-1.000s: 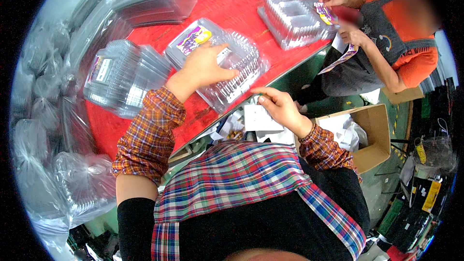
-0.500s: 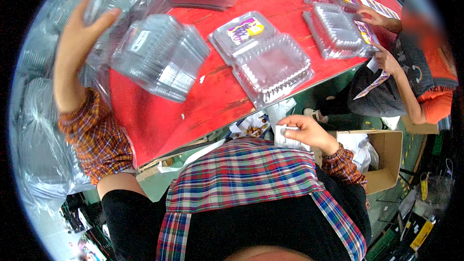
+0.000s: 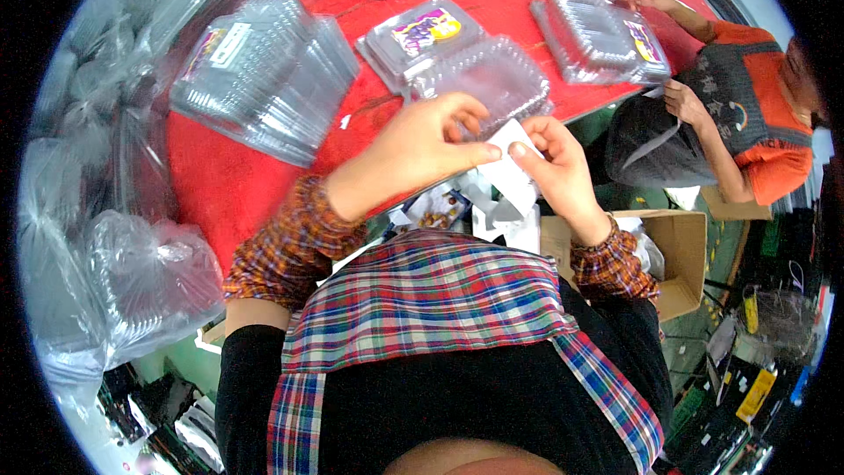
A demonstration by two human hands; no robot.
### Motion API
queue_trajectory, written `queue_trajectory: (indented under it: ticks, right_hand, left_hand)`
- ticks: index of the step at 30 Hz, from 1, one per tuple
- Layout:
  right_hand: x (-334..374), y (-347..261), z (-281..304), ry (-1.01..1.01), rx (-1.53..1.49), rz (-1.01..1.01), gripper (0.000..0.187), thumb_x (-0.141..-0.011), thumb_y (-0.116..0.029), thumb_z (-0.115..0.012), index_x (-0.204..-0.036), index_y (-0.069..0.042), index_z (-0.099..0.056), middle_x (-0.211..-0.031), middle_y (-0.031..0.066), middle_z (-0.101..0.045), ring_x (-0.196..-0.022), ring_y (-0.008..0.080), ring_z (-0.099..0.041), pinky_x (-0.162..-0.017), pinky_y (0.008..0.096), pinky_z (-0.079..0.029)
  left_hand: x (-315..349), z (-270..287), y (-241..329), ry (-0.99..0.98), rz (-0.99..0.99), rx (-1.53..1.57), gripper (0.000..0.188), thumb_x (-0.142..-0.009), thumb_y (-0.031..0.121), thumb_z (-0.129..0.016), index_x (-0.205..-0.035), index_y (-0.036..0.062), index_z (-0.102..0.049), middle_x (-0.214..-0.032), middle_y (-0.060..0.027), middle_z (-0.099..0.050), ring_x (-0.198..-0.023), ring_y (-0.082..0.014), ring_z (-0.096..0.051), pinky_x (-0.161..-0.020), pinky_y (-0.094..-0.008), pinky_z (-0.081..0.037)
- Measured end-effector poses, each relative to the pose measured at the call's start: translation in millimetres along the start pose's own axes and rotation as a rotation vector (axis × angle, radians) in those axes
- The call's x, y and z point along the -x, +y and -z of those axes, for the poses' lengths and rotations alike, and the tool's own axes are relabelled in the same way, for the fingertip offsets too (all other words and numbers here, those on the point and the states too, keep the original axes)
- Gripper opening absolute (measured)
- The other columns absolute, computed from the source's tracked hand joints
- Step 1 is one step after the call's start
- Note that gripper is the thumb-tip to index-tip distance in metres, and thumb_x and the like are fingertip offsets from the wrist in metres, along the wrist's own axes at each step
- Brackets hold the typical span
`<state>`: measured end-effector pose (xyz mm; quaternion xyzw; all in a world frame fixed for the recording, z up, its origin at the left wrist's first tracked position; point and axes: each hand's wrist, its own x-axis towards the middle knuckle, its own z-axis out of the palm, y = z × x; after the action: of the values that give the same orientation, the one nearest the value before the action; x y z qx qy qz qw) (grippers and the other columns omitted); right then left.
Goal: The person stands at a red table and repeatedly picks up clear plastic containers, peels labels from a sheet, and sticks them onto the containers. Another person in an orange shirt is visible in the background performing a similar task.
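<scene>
A white strip of labels (image 3: 510,171) is pinched between the thumb and fingers of my right hand (image 3: 567,176), just in front of the table's near edge. My left hand (image 3: 413,154) is beside it, thumb tip at the strip's left edge, fingers curled and apart from the thumb. Whether the thumb touches the strip I cannot tell. Beyond my hands, a clear plastic clamshell box (image 3: 479,79) lies opened on the red table, a purple and yellow sticker (image 3: 426,29) on its lid. To the left is a nested stack of clear clamshells (image 3: 264,79), a white label (image 3: 231,46) on top.
Across the right side of the table (image 3: 378,114), a co-worker in orange sleeves (image 3: 778,171) handles stickers beside more clamshells (image 3: 589,35). Bagged clear containers (image 3: 149,273) crowd the left. An open cardboard box (image 3: 686,264) stands at the lower right.
My left hand has come from the far left, over the bagged containers, to the label strip. My right hand has raised the strip toward the table edge. The view has shifted slightly.
</scene>
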<state>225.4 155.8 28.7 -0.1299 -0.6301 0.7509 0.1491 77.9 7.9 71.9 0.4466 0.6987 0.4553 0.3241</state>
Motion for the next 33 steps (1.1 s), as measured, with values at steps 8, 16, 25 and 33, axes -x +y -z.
queue_trajectory:
  ticks: [8, 16, 25, 33]
  right_hand:
    - [4.2, 0.1, 13.6, 0.074, 0.092, 0.08, 0.018, -0.085, -0.011, -0.065, -0.096, -0.001, -0.054, -0.083, -0.0012, -0.06, -0.071, 0.0044, -0.053, -0.063, 0.0191, -0.044]
    - [1.9, 16.3, 34.7, 0.148, 0.267, 0.01, 0.019, -0.084, -0.016, -0.068, -0.075, -0.003, -0.057, -0.069, -0.0048, -0.055, -0.062, 0.0026, -0.045, -0.055, 0.0194, -0.038]
    - [-55.3, -9.6, 34.9, 0.034, -0.074, -0.366, 0.018, -0.087, -0.014, -0.062, -0.093, 0.003, -0.064, -0.083, 0.0051, -0.067, -0.068, 0.0101, -0.062, -0.061, 0.0237, -0.049]
    - [-125.3, -12.5, 23.5, 0.058, 0.107, -0.544, 0.026, -0.082, -0.012, -0.064, -0.094, 0.011, -0.062, -0.084, 0.0142, -0.066, -0.067, 0.0206, -0.065, -0.058, 0.0323, -0.052]
  left_hand:
    - [-16.3, -39.7, -10.8, -0.036, -0.01, 0.292, 0.015, -0.085, 0.007, -0.064, -0.096, -0.0013, -0.058, -0.084, -0.0021, -0.062, -0.079, -0.007, -0.058, -0.067, -0.0215, -0.048]
    - [-22.3, -43.7, -13.8, -0.025, 0.046, 0.271, 0.015, -0.085, 0.009, -0.063, -0.096, -0.0015, -0.06, -0.086, -0.002, -0.062, -0.079, -0.0082, -0.058, -0.068, -0.0237, -0.048]
    - [-30.3, -19.6, -50.6, 0.217, -0.044, 0.291, 0.02, -0.083, 0.012, -0.063, -0.099, -0.0007, -0.059, -0.085, -0.0068, -0.063, -0.076, -0.0112, -0.06, -0.065, -0.0243, -0.048]
    - [-33.2, 28.1, -73.3, 0.522, -0.192, -0.376, 0.025, -0.08, 0.0, -0.052, -0.101, 0.0068, -0.063, -0.104, -0.0101, -0.057, -0.096, -0.0215, -0.053, -0.084, -0.0316, -0.043]
